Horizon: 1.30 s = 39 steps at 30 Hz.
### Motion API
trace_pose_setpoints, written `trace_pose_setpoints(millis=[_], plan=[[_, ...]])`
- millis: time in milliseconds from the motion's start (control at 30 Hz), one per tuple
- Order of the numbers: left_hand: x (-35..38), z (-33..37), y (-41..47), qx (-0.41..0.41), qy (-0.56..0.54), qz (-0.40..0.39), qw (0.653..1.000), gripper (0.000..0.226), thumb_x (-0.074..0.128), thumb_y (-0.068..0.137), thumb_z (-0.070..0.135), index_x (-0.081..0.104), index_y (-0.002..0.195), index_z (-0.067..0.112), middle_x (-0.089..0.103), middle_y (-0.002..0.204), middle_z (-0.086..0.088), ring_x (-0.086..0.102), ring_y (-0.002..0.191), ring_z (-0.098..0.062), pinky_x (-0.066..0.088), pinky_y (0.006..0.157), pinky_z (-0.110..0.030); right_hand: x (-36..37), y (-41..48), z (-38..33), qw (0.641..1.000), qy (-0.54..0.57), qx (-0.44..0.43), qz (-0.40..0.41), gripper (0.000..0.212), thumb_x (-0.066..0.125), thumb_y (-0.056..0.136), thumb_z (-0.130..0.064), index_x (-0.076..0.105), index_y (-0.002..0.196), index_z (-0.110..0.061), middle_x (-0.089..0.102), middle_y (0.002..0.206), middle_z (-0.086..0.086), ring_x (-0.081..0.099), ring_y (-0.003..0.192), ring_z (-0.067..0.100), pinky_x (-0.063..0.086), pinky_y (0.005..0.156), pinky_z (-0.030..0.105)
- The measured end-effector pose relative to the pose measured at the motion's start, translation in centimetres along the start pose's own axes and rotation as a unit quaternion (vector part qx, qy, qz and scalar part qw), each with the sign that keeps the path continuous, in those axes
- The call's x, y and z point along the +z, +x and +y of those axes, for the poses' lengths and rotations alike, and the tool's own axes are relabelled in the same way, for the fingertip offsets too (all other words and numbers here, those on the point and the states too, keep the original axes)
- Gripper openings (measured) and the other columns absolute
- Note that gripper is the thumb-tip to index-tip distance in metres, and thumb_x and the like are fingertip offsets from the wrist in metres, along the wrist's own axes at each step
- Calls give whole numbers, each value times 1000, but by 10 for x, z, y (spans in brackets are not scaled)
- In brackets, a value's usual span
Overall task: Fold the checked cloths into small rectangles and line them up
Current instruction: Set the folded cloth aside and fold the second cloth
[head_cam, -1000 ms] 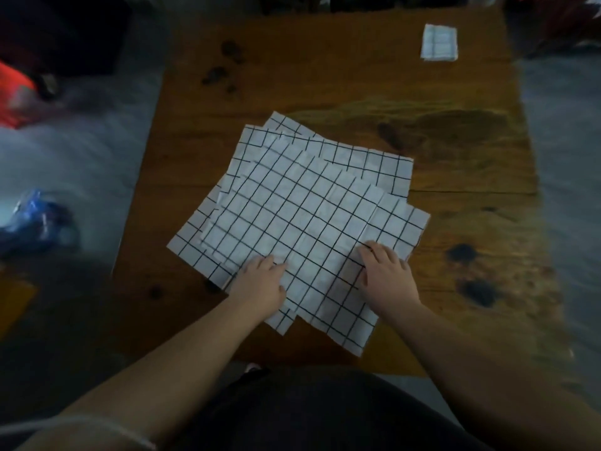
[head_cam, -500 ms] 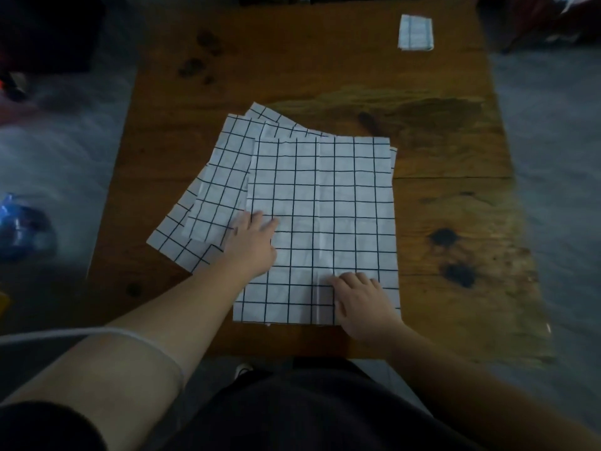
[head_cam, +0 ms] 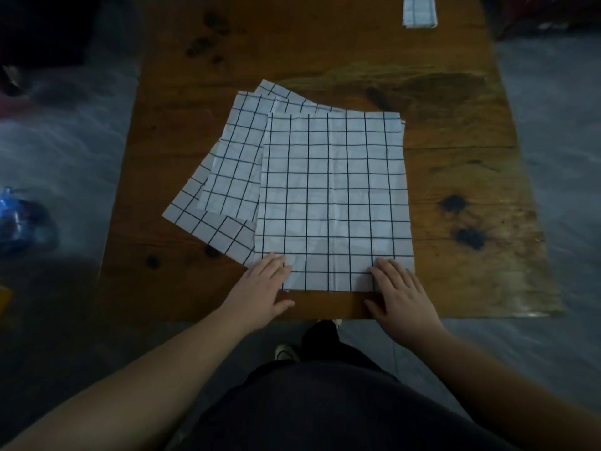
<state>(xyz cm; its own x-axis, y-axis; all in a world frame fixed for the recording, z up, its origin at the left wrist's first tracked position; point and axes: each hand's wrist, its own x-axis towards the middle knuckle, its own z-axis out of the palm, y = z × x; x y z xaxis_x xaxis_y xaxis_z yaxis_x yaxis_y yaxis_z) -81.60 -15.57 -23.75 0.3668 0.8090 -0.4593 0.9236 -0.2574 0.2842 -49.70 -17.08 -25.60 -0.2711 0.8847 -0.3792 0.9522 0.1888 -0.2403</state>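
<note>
Our fingers [head_cam: 274, 266] lie straight, gripping nothing. On the wooden table [head_cam: 455, 255], left hand [head_cam: 260, 288] and right hand [head_cam: 401, 296] press the top checked cloth [head_cam: 331, 190] at its near corners. Fanned cloths [head_cam: 227, 177] lie beneath it, and a small folded cloth [head_cam: 419, 10] sits far right.

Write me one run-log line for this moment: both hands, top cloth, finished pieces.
left hand: flat on top cloth near-left corner | right hand: flat on near-right corner | folded cloth: far end of table

Folded cloth [head_cam: 419, 13] cropped by top edge, lower cloths [head_cam: 227, 177] mostly covered, blue object [head_cam: 19, 219] blurred
</note>
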Motion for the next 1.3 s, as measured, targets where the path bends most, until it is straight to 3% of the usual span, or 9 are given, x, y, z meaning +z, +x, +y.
trace_pose_setpoints(millis=[167, 300, 367, 567, 667, 867, 1100, 1233, 1300], plan=[[27, -10, -26, 25, 55, 8, 998, 83, 56, 95, 58, 17, 161, 25, 9, 169, 1, 2, 156, -22, -2, 120, -37, 16, -28, -7, 999, -40, -11, 22, 73, 60, 93, -49, 36, 155, -19, 32, 164, 3, 21, 153, 24, 14, 125, 43], [50, -16, -47, 46, 62, 85, 993, 70, 73, 87, 23, 43, 150, 23, 40, 156, -2, 32, 145, -25, 31, 117, -45, 21, -40, -12, 997, -59, -25, 35, 69, 69, 85, -28, 44, 149, -21, 43, 155, 1, 36, 143, 26, 31, 117, 47], [57, -17, -52, 46, 57, 118, 990, 61, 72, 83, 15, 53, 141, 21, 49, 146, -1, 40, 135, -23, 39, 110, -45, 22, -42, -16, 997, -59, -14, 51, 64, 67, 82, -15, 50, 143, -23, 50, 148, -1, 46, 135, 27, 39, 109, 47], [56, -10, -71, 28, -33, 165, 985, 19, 57, 95, 21, 63, 112, 26, 60, 121, 9, 53, 118, -15, 34, 105, -36, 21, -57, -29, 994, -61, 23, 88, 44, 70, 81, -8, 64, 122, -22, 67, 122, 0, 61, 114, 28, 45, 94, 45], [45, -8, -87, 16, -80, 187, 979, 17, 54, 99, 21, 65, 109, 28, 64, 112, 12, 56, 111, -11, 34, 104, -34, 14, -69, -38, 993, -37, 53, 102, 23, 66, 89, -12, 66, 109, -22, 73, 108, -1, 65, 106, 28, 44, 88, 43], [-1, -8, -111, 34, -112, 246, 962, 17, 56, 99, 18, 66, 110, 26, 66, 104, 14, 58, 99, -7, 39, 95, -29, -25, -85, -59, 978, -32, 51, 199, 11, 64, 91, -13, 66, 99, -21, 72, 90, -3, 66, 87, 28, 43, 80, 41], [-76, -12, -73, 51, -124, 294, 946, 13, 56, 100, 21, 66, 109, 21, 60, 91, 14, 54, 82, -5, 49, 78, -29, -97, -46, -53, 958, -46, 54, 276, 7, 60, 96, -22, 67, 98, -21, 71, 95, -1, 65, 91, 28, 46, 84, 45], [-117, -14, -24, 30, -137, 298, 944, 11, 54, 101, 21, 64, 107, 21, 57, 82, 14, 51, 71, 3, 39, 62, -18, -130, 5, -38, 961, -49, 52, 266, 10, 57, 99, -25, 66, 100, -22, 69, 99, -2, 63, 96, 27, 44, 83, 43], [-132, -19, 6, 11, -128, 286, 950, 10, 53, 102, 22, 62, 105, 22, 58, 81, 13, 52, 70, 1, 41, 60, -24, -141, 35, -29, 968, -49, 55, 241, 13, 54, 100, -27, 65, 105, -23, 69, 102, -4, 62, 98, 25, 44, 84, 42]])
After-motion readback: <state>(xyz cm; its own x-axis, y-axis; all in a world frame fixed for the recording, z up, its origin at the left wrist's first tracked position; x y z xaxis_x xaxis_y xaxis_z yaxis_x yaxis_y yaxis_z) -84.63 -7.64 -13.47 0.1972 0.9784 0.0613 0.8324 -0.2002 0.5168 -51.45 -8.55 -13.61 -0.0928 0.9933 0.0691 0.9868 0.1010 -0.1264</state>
